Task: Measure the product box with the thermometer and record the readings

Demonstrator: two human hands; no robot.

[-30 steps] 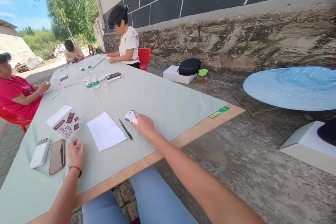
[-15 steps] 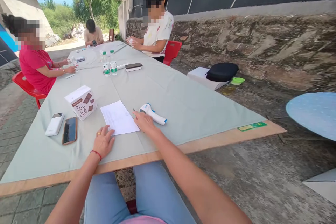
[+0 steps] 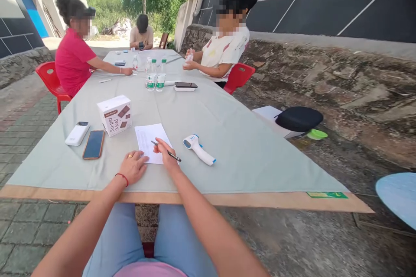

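Note:
A black pen [image 3: 173,156] rests in my right hand [image 3: 165,152], its fingers closed round it, over the right side of a white sheet of paper [image 3: 150,134]. Faint writing shows on the sheet. My left hand [image 3: 133,167] lies flat with fingers spread, fingertips on the paper's lower left edge and palm on the cloth. To the right of the paper lies a white and blue infrared thermometer [image 3: 199,150]. Beyond the left hand stands a white box [image 3: 115,114] printed "Meal", with a phone [image 3: 93,144] and a white power bank [image 3: 77,133] beside it.
Two water bottles [image 3: 156,78] stand farther up the cloth-covered table [image 3: 247,160], near a dark phone on a white block [image 3: 186,86]. A person in red [image 3: 73,58] sits left, reaching to a bottle; another in white [image 3: 224,54] sits right; a third person [image 3: 141,37] sits at the far end.
My right hand has moved from beside the thermometer onto the paper with the pen. My left hand stays at the paper's edge. The view has shifted, and the person in red now reaches forward.

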